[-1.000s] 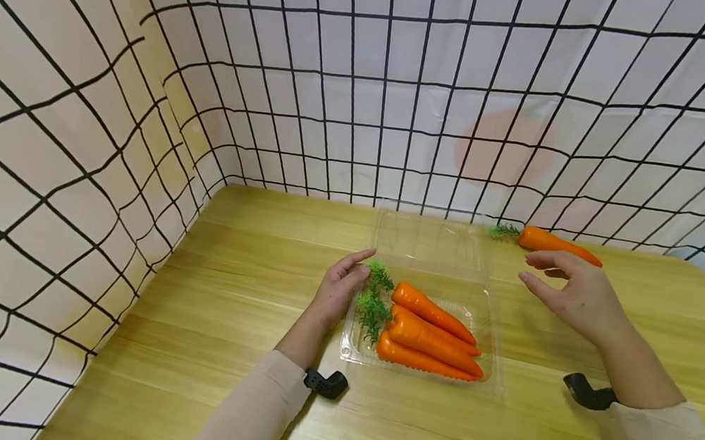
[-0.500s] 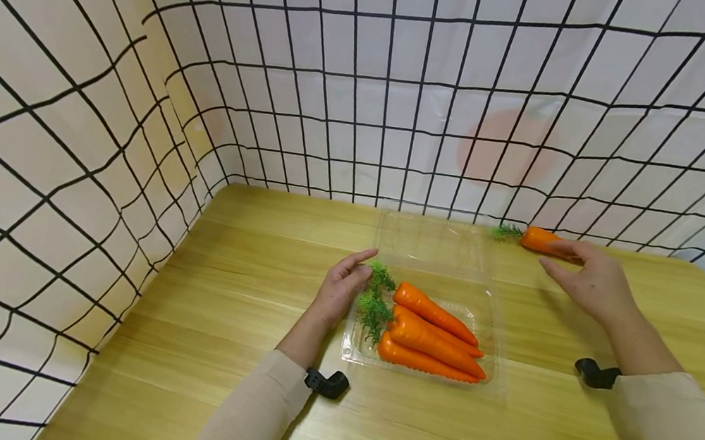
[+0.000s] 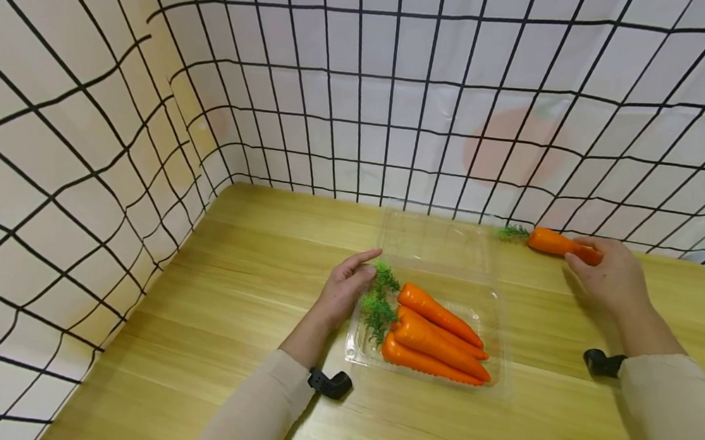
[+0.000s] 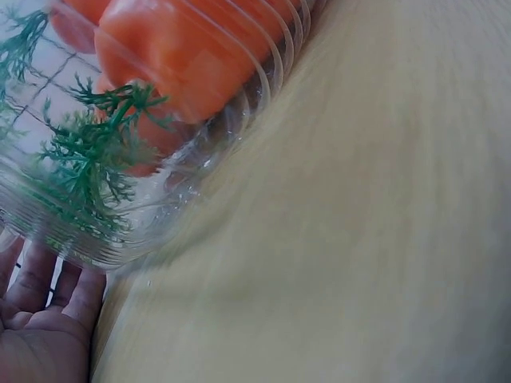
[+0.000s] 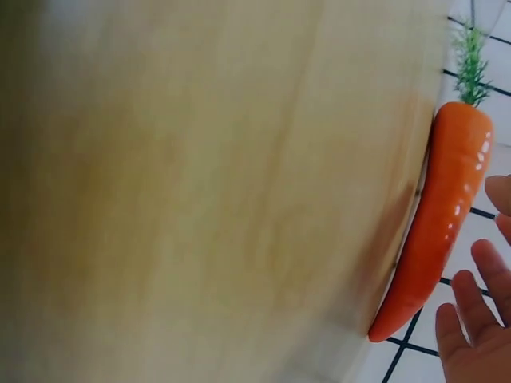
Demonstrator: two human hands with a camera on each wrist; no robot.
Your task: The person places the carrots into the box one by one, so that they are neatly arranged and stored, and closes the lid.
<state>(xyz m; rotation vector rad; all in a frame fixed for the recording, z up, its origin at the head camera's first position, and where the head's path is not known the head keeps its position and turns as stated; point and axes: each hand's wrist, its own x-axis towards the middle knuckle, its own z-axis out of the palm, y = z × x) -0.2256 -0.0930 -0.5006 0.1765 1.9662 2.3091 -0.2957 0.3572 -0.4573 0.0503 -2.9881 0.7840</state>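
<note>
Several orange carrots [image 3: 439, 338] with green tops [image 3: 378, 307] lie in a clear plastic clamshell box [image 3: 350, 353], its lid [image 3: 436, 242] folded back. At the box's left side is my left hand [image 3: 342, 293]; in the left wrist view its fingers [image 4: 82, 295] lie straight against the ribbed wall. One more carrot [image 3: 548, 241] lies at the back right of the table. My right hand [image 3: 615, 277] is at its narrow end, thumb in front and fingers behind. In the right wrist view, fingers [image 5: 473, 307] are relaxed and appear apart from that carrot.
A black wire grid [image 3: 343, 116] with white sheeting behind it rises along the table's back and left edges. The single carrot lies close to the back grid. Bare wood tabletop [image 3: 246, 266] shows left of the box.
My right hand has moved right and back, from above the table to around the single carrot's narrow end. My left hand stays beside the box. The view has shifted slightly.
</note>
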